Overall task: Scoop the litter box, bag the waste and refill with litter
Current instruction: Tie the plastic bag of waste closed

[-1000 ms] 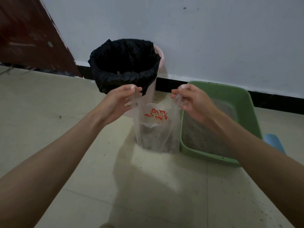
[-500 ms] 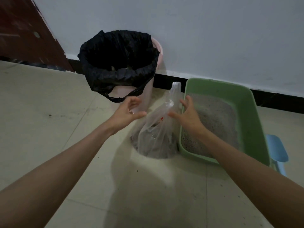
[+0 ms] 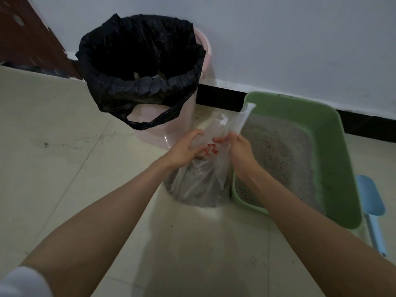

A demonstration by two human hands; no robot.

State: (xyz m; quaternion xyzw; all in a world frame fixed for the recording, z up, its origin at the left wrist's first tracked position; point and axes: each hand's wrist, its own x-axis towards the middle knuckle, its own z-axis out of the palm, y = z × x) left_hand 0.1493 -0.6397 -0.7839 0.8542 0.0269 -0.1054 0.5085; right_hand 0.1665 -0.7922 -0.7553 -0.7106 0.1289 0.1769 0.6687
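While both hands close around its neck, the clear plastic bag (image 3: 199, 181) sits on the tiled floor (image 3: 53, 159), wedged between the pink bin (image 3: 177, 123) and the near-left corner of the green litter box (image 3: 334, 146), touching the box's left wall. The left hand (image 3: 184, 150) curls its fingers and thumb round the bag's left side just beside the red print, and the right hand (image 3: 239, 147) pinches and gathers the plastic on the right side, so each hand has a narrow hold on the film. Above the right hand a loose strip of the bag sticks up, tilted toward the box's far-left corner. The bag's bottom bulges with dark grey clumped material, lying flat on the tiles. Grey litter (image 3: 276, 155) covers the floor of the litter box, which stands along the wall's black skirting. A blue scoop (image 3: 371, 202) lies on the floor just beside the box's right wall, its handle pointing toward the near edge. The bin is lined with a black bag (image 3: 137, 86) folded over its rim, one handle loop hanging down the front. A white sleeve edge (image 3: 19, 281) shows at the lower left corner.
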